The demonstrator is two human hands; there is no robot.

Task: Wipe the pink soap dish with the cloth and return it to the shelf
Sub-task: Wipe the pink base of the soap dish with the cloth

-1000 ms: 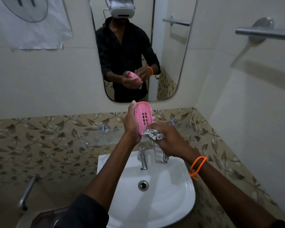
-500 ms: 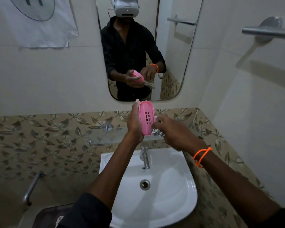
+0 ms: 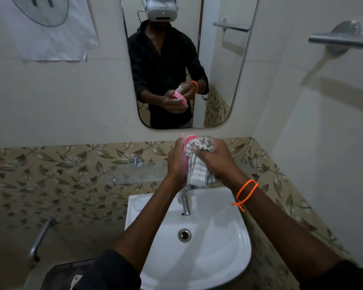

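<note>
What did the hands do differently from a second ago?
The right hand carried the cloth up from the bottom end of the pink soap dish and now presses it over the dish's face, hiding the slots that showed before. The left hand grips the dish upright above the sink as before; nothing was let go.

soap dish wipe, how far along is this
Done: the pink soap dish is off the glass shelf, gripped on edge by the left hand. In hand: the right hand presses the bunched striped cloth against the dish above the sink. Left: finishing the wipe and setting the dish back on the shelf.
</note>
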